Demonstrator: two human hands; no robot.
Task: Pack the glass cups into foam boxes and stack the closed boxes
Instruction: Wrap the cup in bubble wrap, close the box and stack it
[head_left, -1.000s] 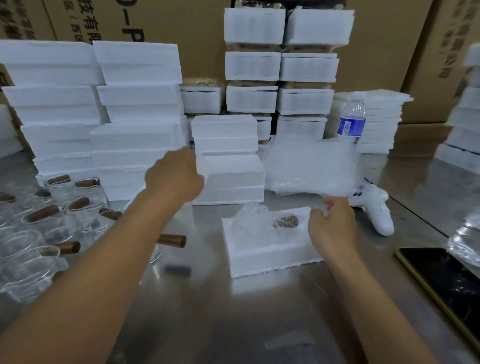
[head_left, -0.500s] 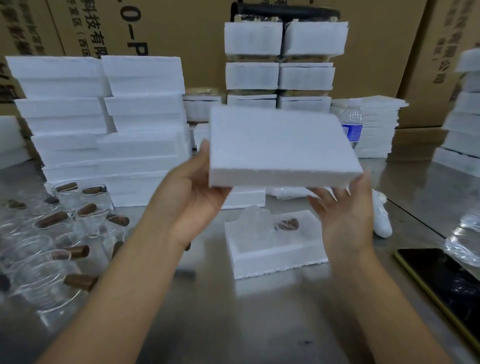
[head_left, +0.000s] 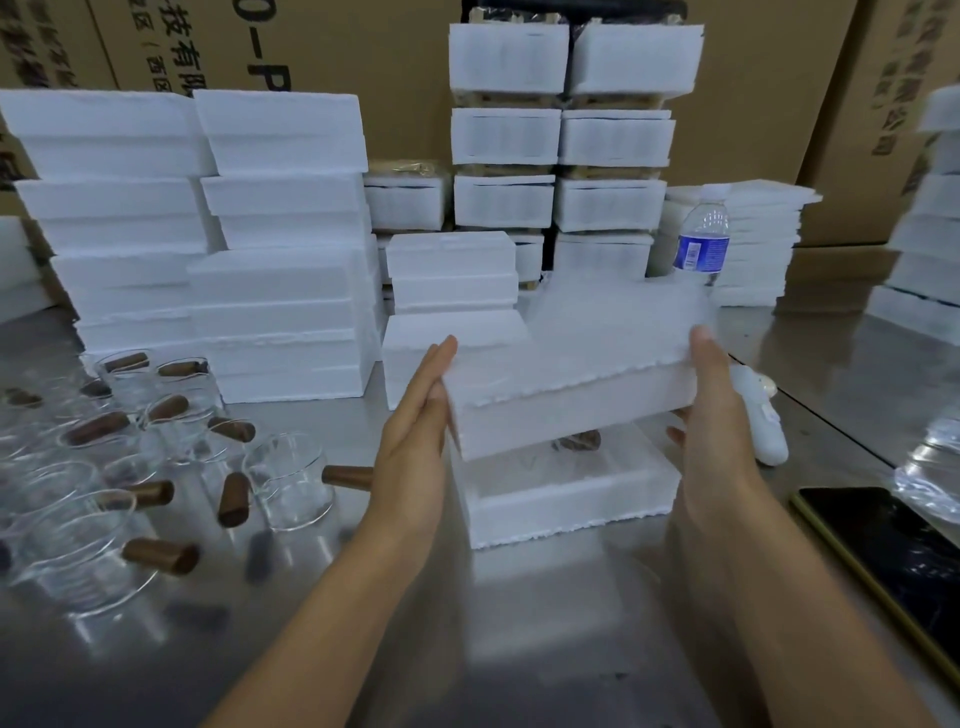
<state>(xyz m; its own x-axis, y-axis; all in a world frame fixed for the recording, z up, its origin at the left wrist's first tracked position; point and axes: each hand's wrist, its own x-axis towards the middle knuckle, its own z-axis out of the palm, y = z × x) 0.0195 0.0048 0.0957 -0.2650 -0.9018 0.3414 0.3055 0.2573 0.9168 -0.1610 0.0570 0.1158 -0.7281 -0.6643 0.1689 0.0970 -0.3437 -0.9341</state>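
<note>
A white foam lid (head_left: 571, 384) hovers tilted just above an open foam box base (head_left: 566, 499) on the steel table. Inside the base lies a wrapped glass cup (head_left: 576, 444), of which only the brown handle shows under the lid. My left hand (head_left: 415, 431) presses flat, fingers straight, against the lid's left end. My right hand (head_left: 717, 415) grips the lid's right end, thumb on top and fingers underneath. Several loose glass cups (head_left: 288, 478) with brown handles stand at the left.
Stacks of closed foam boxes (head_left: 280, 260) fill the back and left. A water bottle (head_left: 701, 239) stands behind the lid. A white controller (head_left: 769, 431), a dark phone (head_left: 893, 551) and clear plastic wrap (head_left: 935, 467) lie at the right.
My left hand took a lid from the stack. Both hands then held it high and have now brought it down to just above the open box base.
</note>
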